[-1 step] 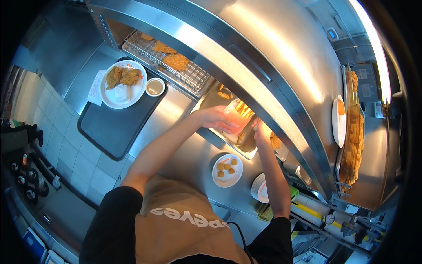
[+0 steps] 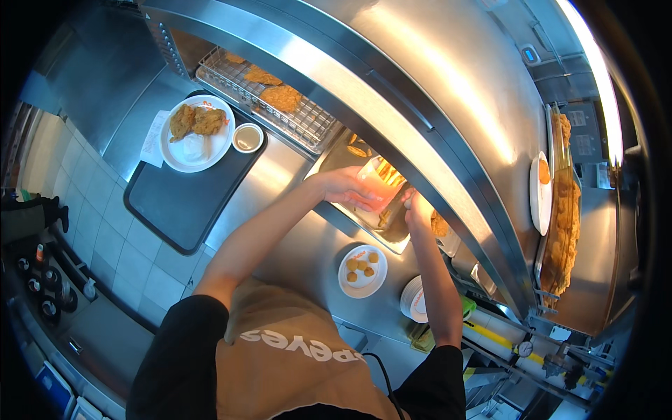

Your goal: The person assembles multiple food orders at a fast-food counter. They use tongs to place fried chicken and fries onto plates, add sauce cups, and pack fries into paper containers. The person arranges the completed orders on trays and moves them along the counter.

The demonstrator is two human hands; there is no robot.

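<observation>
Grasping pale, pink-lit carton [image 2: 376, 189] of thin golden fries [image 2: 390, 173] w/ L hand [image 2: 348, 190], over metal tray [image 2: 334, 159]. With R hand [image 2: 418, 209] curled near tray's R side, can't tell if gripping sth.

A pale fry holder [image 2: 378, 192], tinted pinkish orange by the warm light, is held in the left hand [image 2: 344, 189], just beside the right hand [image 2: 418, 208]. Golden fries [image 2: 387, 172] stand in its open top, past the left fingertips (loose fries [image 2: 357, 150] lie just beyond that hand).
</observation>
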